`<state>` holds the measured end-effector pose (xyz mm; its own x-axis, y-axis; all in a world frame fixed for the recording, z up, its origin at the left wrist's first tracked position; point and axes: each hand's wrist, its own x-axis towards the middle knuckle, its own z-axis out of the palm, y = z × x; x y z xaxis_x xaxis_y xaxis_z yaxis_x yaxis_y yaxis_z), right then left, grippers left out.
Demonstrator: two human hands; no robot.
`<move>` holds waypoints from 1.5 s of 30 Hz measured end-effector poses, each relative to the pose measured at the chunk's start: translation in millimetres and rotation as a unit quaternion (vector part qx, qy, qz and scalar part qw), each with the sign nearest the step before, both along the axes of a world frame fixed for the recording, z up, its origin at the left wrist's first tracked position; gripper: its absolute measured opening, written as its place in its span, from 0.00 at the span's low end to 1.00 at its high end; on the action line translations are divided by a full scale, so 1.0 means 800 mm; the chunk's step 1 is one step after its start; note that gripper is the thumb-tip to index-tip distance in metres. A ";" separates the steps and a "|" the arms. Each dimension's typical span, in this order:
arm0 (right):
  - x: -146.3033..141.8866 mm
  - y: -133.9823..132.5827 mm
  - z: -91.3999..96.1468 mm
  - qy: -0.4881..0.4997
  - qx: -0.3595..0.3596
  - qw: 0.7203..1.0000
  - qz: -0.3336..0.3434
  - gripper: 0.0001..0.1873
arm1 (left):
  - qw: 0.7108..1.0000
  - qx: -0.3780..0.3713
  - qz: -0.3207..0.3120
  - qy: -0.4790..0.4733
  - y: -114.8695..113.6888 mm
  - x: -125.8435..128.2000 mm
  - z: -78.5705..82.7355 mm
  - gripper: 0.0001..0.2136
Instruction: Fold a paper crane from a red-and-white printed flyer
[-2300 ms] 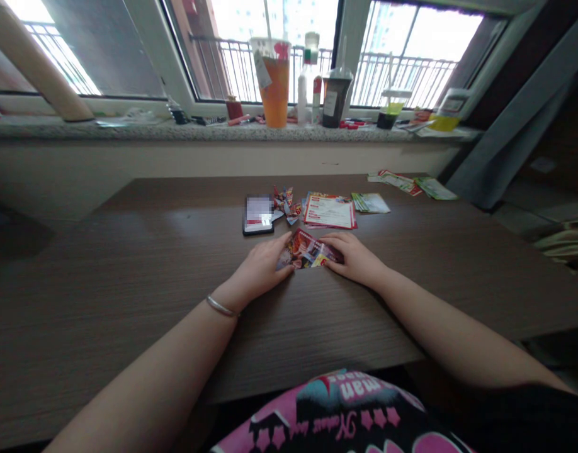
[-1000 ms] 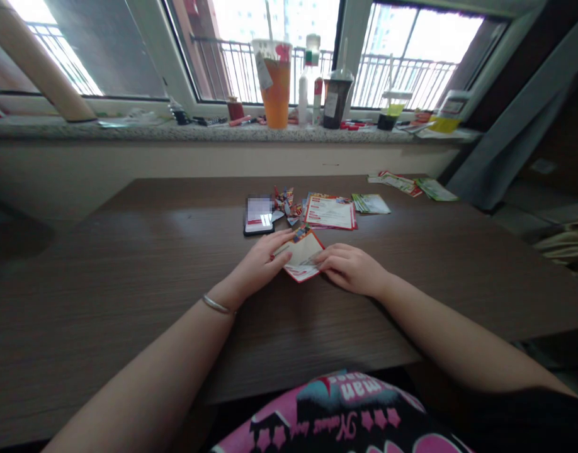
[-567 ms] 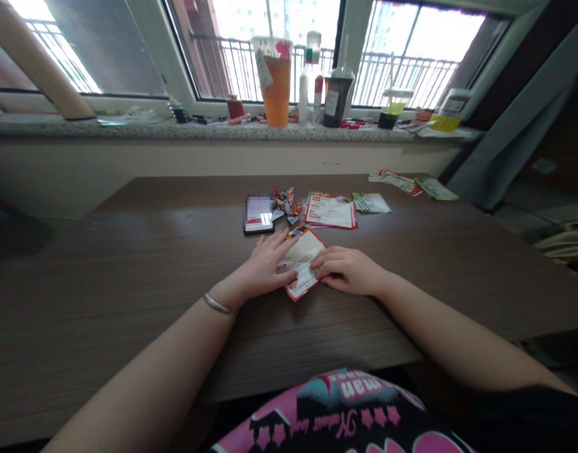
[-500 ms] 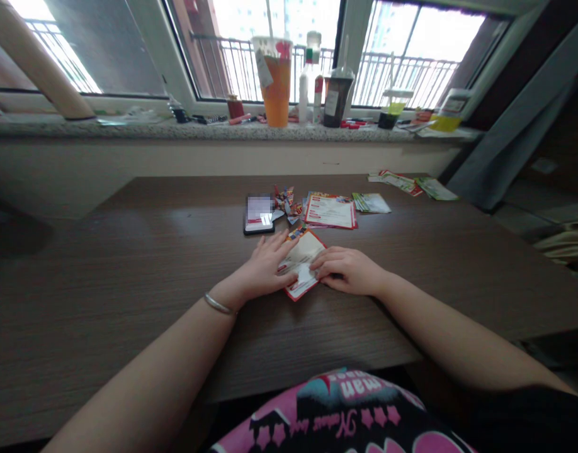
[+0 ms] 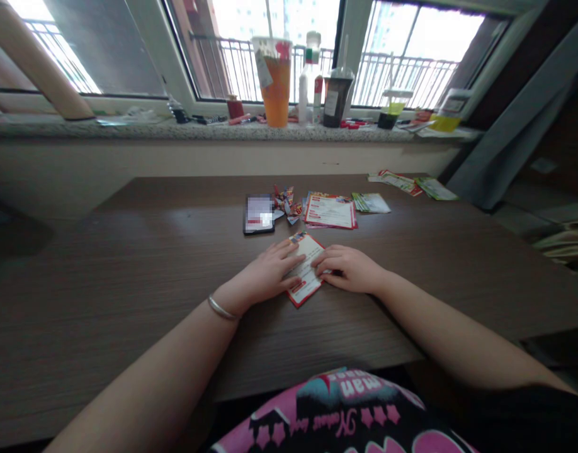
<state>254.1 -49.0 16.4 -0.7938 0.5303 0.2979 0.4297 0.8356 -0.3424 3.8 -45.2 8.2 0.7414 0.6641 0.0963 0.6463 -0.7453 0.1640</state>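
Note:
A printed paper sheet [image 5: 310, 246], white with a red border and a colored picture strip at its far end, lies turned at an angle on the table. My left hand [image 5: 265, 274] rests flat over its left side, fingers stretched out and thumb apart. At the right edge of the sheet, my right hand [image 5: 350, 269] has its fingers curled onto the paper, with the thumb bent below them. Both hands cover parts of the sheet.
Beyond the hands lie a phone [image 5: 259, 216], crumpled colorful wrappers [image 5: 288, 202], a stack of similar printed sheets [image 5: 330, 211] and green-edged papers [image 5: 373, 202]. More papers [image 5: 437, 189] lie at the far right. Cups, including an orange drink [image 5: 276, 88], and bottles line the windowsill.
The sheet has shifted slightly toward me and looks flatter, its lines of print showing more plainly. My left hand has slid a little lower with its fingers closer together. My right hand hardly moved.

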 end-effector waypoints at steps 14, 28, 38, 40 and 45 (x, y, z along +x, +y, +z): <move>0.004 0.012 -0.011 -0.063 0.054 0.988 -0.131 0.14 | 0.998 -0.013 -0.042 -0.055 -0.003 0.005 0.013 0.13; 0.012 0.020 -0.019 -0.105 0.083 0.969 -0.206 0.16 | 0.998 0.000 -0.052 -0.040 -0.002 0.009 0.017 0.06; 0.009 0.013 -0.006 -0.039 0.098 0.977 -0.184 0.17 | 0.999 0.019 -0.026 -0.021 -0.012 0.011 0.017 0.17; 0.009 0.013 -0.006 -0.032 0.095 0.979 -0.180 0.16 | 0.999 -0.001 -0.034 -0.028 -0.014 0.011 0.021 0.14; 0.010 0.014 -0.007 -0.025 0.081 0.983 -0.165 0.14 | 0.997 -0.037 -0.041 -0.046 -0.017 0.014 0.028 0.09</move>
